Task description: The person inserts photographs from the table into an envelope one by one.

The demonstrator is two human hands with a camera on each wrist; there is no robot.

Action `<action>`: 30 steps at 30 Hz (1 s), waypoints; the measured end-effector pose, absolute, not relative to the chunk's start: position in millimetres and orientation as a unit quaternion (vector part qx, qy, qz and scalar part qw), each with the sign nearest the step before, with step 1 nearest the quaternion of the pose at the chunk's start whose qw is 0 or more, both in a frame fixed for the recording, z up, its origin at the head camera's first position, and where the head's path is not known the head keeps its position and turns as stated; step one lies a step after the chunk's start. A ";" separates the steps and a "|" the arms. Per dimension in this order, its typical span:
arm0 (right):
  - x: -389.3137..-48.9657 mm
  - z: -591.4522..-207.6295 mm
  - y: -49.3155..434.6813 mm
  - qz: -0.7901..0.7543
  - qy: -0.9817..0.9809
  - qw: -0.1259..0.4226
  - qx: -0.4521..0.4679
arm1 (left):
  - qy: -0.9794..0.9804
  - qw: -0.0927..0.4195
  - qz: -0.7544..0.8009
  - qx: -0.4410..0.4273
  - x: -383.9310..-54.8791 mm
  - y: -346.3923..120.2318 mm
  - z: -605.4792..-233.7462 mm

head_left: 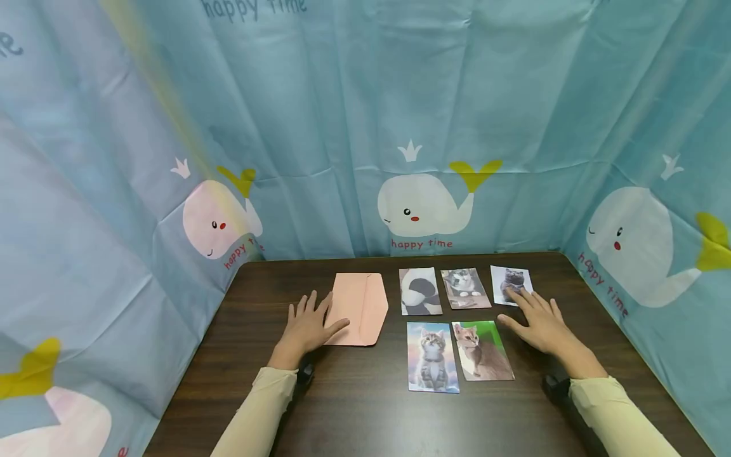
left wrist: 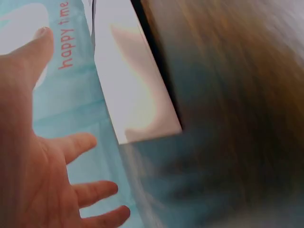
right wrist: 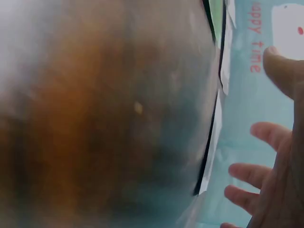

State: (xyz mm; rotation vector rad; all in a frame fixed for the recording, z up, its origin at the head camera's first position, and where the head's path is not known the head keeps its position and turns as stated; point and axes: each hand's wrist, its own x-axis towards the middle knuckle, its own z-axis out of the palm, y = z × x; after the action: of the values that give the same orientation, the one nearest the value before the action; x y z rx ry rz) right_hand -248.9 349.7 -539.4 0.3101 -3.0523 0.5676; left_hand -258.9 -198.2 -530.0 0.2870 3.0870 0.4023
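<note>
My left hand [head_left: 306, 327] is spread out over the left side of a pink envelope [head_left: 361, 311], its thumb overlapping the paper in the head view. In the left wrist view the envelope [left wrist: 128, 76] shows beyond the spread fingers, which hold nothing. On the right, my right hand [head_left: 542, 327] has its fingers apart, the fingertips overlapping the lower edge of a grey cat photo card [head_left: 514, 279]. Its thumb points at a card of a brown cat on green [head_left: 482, 352]. The right wrist view shows that hand [right wrist: 270, 175] with nothing in its fingers.
A kitten card [head_left: 433, 358] lies left of the brown cat card. Above them are a black-and-white picture card [head_left: 421, 292] and a grey-and-white cat card [head_left: 465, 289]. All lie on a dark wooden table [head_left: 354, 412], with a blue whale-print curtain [head_left: 320, 209] around its far side.
</note>
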 end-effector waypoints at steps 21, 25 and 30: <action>-281.9 -538.0 359.3 0.173 -0.985 0.008 -0.016 | 0.998 0.042 0.053 0.009 -276.0 -149.8 -540.5; -282.6 -538.1 357.3 0.162 -0.984 0.015 -0.069 | 0.998 0.039 0.051 -0.011 -277.0 -144.7 -541.5; -286.5 -536.7 352.5 0.176 -0.973 0.003 -0.148 | 0.998 0.012 0.055 -0.039 -278.0 -140.0 -537.5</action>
State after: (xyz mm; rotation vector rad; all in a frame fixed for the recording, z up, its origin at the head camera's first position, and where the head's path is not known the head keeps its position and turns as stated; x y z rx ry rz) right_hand -286.5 352.5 -536.7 -0.4631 -3.0526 0.5506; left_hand -278.0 -140.0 -537.5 -0.1221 3.1104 0.1710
